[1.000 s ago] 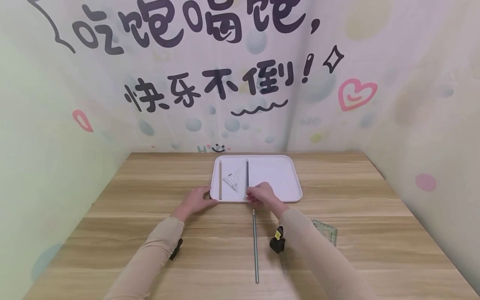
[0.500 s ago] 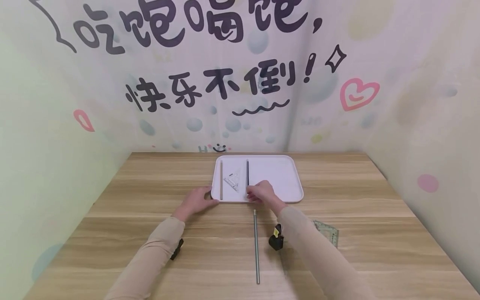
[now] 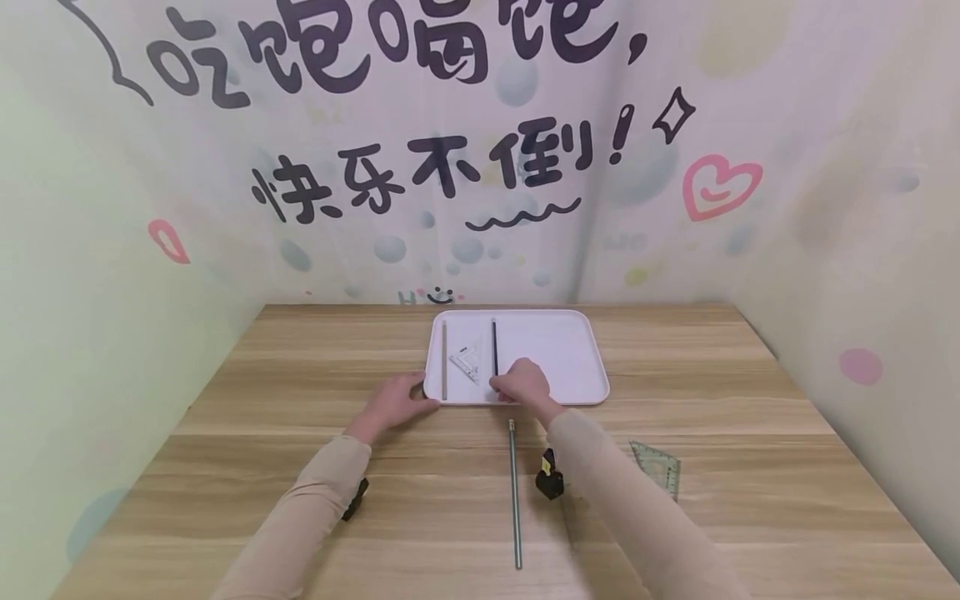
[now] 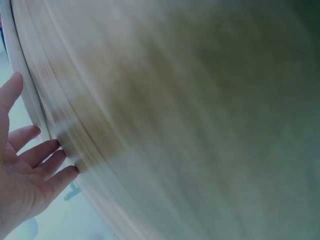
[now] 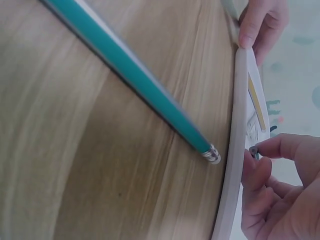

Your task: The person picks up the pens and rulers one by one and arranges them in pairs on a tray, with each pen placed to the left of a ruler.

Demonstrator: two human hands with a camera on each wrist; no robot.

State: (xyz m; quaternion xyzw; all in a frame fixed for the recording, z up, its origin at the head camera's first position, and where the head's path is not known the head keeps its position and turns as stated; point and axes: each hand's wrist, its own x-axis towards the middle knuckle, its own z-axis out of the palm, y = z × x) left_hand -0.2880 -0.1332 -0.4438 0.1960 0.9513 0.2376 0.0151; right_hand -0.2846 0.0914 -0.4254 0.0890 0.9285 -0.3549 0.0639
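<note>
Over the front rim of the white tray [image 3: 555, 358], my right hand [image 3: 525, 382] pinches the near end of a dark pencil [image 3: 494, 346] between thumb and index finger. That pencil lies lengthwise in the tray. My left hand [image 3: 393, 402] touches the tray's near left corner, its fingers fairly straight in the left wrist view and the thumb along the front edge. Inside the tray, a brown pencil [image 3: 444, 360] lies along the left side. Between the two pencils is a clear set square [image 3: 468, 363].
A teal pencil [image 3: 515, 496] with a metal-capped end lies on the wooden table [image 3: 420, 517], in front of the tray. A greenish transparent ruler piece [image 3: 658, 468] is partly behind the right sleeve. Black wrist cameras [image 3: 550, 475] sit at both wrists. A printed curtain [image 3: 337, 267] stands behind.
My right hand has shifted slightly left relative to the tray, along with the dark pencil's near end. The left hand stays at the corner. The view has drifted a little.
</note>
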